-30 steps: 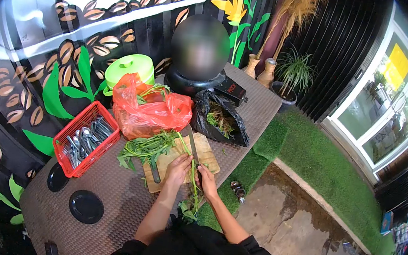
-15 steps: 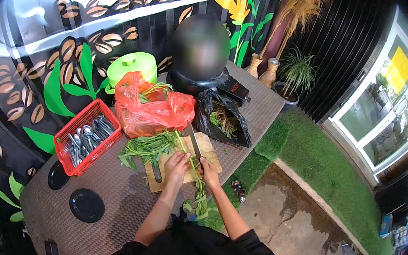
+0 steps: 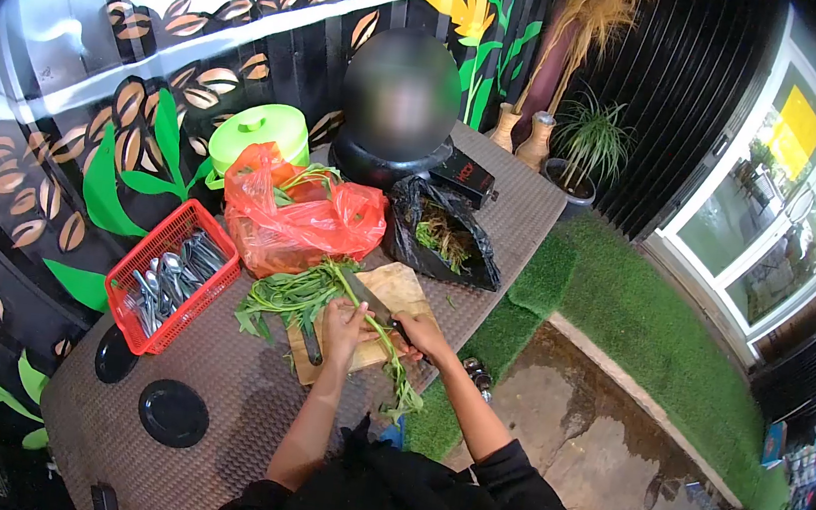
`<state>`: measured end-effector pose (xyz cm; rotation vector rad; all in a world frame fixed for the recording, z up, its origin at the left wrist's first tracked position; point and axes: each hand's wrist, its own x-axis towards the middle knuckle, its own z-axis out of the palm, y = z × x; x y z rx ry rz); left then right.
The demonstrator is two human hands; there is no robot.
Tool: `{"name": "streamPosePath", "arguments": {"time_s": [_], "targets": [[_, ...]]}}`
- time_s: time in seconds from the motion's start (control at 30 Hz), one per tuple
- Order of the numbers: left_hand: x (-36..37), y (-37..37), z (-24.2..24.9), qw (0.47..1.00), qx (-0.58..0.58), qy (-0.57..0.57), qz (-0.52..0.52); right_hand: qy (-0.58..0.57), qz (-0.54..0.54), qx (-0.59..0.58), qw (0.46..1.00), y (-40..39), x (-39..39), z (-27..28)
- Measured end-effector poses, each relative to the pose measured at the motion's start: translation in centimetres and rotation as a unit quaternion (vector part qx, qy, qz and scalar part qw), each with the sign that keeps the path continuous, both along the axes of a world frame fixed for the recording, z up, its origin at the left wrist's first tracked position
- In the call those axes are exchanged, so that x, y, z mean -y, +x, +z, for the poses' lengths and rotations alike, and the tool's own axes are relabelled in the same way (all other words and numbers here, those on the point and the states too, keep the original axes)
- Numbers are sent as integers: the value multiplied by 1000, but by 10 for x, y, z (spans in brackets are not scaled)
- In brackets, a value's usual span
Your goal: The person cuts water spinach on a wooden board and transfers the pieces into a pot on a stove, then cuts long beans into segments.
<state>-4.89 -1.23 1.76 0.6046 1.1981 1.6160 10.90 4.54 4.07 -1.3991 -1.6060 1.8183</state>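
My left hand (image 3: 345, 322) is closed round a long green leafy stem (image 3: 359, 300) above the wooden cutting board (image 3: 395, 282). In my right hand (image 3: 419, 338) is the handle of a knife (image 3: 368, 297), whose dark blade points up and left across the stem. The stem's leafy lower end (image 3: 403, 394) hangs past the board toward my body. A pile of leafy greens (image 3: 293, 292) lies at the board's left, beside a dark-handled tool (image 3: 310, 344).
Behind the board are a red plastic bag (image 3: 300, 228) and a black bag (image 3: 450, 240) of plant scraps. To the left stand a red basket (image 3: 174, 274) of cutlery and a black plate (image 3: 174, 413). A green lidded pot (image 3: 258, 137) stands behind.
My right hand has turned the knife, so its blade now slants further left across the stem. My left hand has shifted slightly left, and the stem's leafy end has swung a little.
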Motion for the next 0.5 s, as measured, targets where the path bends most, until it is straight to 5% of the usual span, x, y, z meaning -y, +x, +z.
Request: {"name": "streamPosePath", "arguments": {"time_s": [0.37, 0.5], "targets": [[0, -3, -5, 996, 85, 4, -41, 64, -87, -222, 969, 20, 39, 8], [-1, 2, -5, 994, 94, 32, -45, 69, -66, -194, 976, 21, 56, 8]]}}
